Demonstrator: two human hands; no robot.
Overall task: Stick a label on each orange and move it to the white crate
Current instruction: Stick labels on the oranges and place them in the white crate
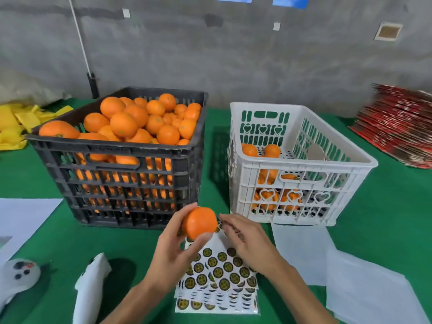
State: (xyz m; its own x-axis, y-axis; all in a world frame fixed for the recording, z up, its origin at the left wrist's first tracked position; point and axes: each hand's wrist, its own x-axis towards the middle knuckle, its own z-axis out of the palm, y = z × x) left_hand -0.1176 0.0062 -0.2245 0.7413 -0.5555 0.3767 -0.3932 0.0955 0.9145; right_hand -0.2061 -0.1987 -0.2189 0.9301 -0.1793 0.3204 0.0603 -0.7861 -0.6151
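Green cloth is covering the worktop (pixel 374 230), and a bare grey wall is standing behind it. On the left side a black crate (pixel 121 174) is sitting heaped with oranges (pixel 131 122), piled above its rim. Just to its right, with a narrow gap between them, a white crate (pixel 301 169) is holding only a few oranges (pixel 271 150) low on its bottom (more are showing through the heart-shaped cut-outs in its near wall).

In front of the two crates, the left hand (pixel 173 249) is holding one orange (pixel 199 222) up above the worktop, its fingers (pixel 184 213) curling round the far side and the thumb pressing underneath. Whether a label is already on this orange I cannot tell. The right hand (pixel 252 242) is hovering just beside the orange, fingers (pixel 231 220) loosely bent and slightly spread, tips pointing at the fruit; whether a sticker is sitting on a fingertip is too small to tell.

Beneath both hands a stack of label sheets (pixel 217 281) is lying flat, covered in round dark-and-yellow stickers. Blank white sheets (pixel 364 284) are lying to the right of them, and a curled white sheet (pixel 91 284) to the left. Yellow bags (pixel 21 122) are lying at the far left, and red flattened cartons (pixel 397 134) are stacked at the far right.
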